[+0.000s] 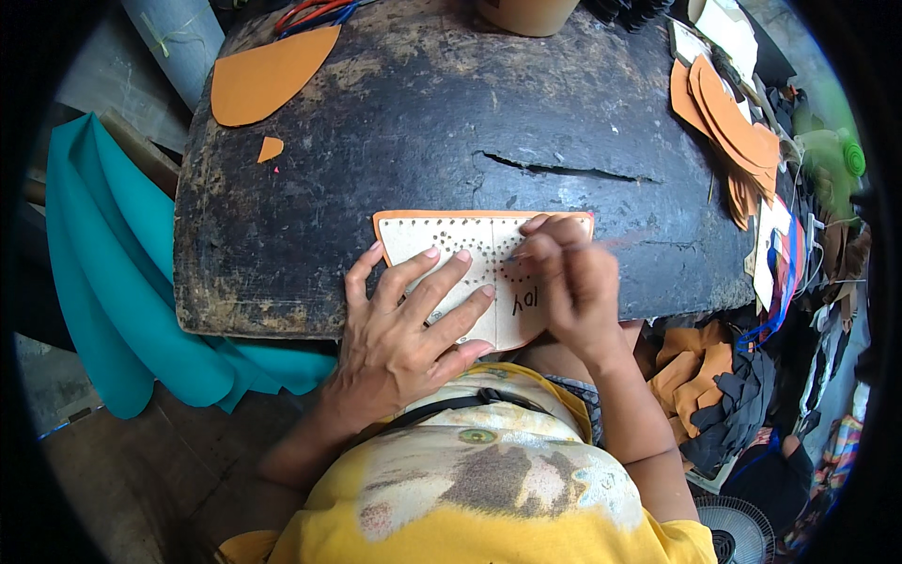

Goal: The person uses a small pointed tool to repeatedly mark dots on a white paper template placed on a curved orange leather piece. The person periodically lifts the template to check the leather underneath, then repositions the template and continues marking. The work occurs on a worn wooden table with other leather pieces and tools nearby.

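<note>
A teal sheet (122, 273) is draped well left of the left hand (404, 329), which is spread flat on a perforated cream template (442, 246) over orange leather (395, 218), while something thin, too blurred to tell, is pinched by the right hand (573, 282) on the scarred dark board (423, 122).

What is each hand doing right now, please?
Left hand: open, fingers spread flat, pressing on the perforated card template.
Right hand: closed as if pinching a tool; what it holds cannot be told.

Soft daylight, fisheye-bent edges, black corners.
</note>
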The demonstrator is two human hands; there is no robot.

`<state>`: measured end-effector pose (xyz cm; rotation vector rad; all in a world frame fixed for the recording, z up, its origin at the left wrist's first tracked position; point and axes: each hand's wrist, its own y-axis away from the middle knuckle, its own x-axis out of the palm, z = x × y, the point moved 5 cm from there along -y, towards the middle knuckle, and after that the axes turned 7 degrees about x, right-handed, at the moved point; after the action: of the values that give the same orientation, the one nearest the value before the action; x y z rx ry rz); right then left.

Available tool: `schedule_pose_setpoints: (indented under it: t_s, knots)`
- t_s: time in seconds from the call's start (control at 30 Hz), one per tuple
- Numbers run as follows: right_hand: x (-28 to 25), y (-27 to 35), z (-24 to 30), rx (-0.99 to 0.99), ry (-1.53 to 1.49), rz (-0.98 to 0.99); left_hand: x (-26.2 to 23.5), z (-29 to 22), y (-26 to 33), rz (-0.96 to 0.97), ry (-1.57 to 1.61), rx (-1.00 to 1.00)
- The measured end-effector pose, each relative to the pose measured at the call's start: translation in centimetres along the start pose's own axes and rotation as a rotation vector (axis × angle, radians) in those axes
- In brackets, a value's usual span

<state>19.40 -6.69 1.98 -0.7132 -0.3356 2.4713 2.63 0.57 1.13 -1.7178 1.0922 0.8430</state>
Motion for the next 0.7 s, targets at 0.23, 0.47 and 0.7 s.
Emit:
schedule_pose_setpoints:
  t_s: [0.23, 0.47, 0.7]
  knots:
    - [-0.3, 0.2, -0.5, 0.177, -0.071, -0.02, 0.0, 0.0, 0.1, 0.002, -0.001, 0.001]
    - [0.3, 1.1, 1.2, -0.065, 0.121, 0.118, 0.0, 0.1, 0.0, -0.003, -0.002, 0.008]
    - [0.3, 2.4, 1.2, -0.043, 0.162, 0.057, 0.0, 0.0, 0.0, -0.01, -0.006, 0.004]
